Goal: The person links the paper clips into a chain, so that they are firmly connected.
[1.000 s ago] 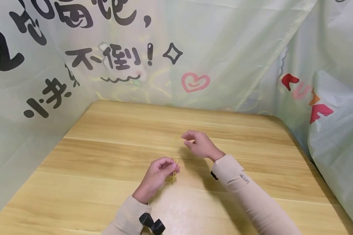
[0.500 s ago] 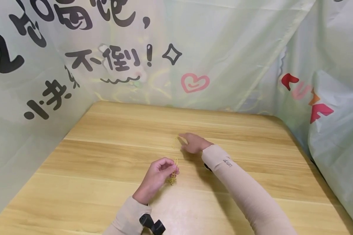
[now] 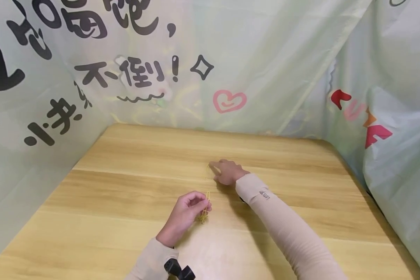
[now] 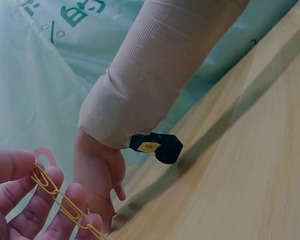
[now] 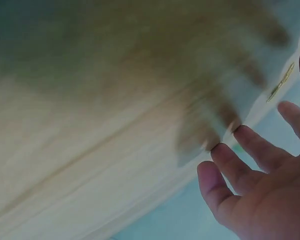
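Observation:
My left hand (image 3: 187,212) pinches a chain of linked yellow paper clips (image 4: 55,192) between thumb and fingers. In the left wrist view the chain slants down across the fingers. A bunch of clips hangs below the hand in the head view. Farther back, my right hand (image 3: 228,172) reaches down to the tabletop with its index finger stretched out. Thin yellow paper clips (image 5: 281,83) lie on the table by its fingertips; in the head view they are faint and partly covered. The other right fingers are spread and relaxed, with nothing seen in them.
A light wooden table (image 3: 126,186) spreads under both hands. Behind it and at both sides hangs a pale printed curtain (image 3: 266,58) with black lettering and a pink heart. A black wrist device (image 3: 178,269) sits on the left sleeve.
My right hand has moved left and down to the clips on the table, its index finger now extended. The left hand stays almost in place with its chain.

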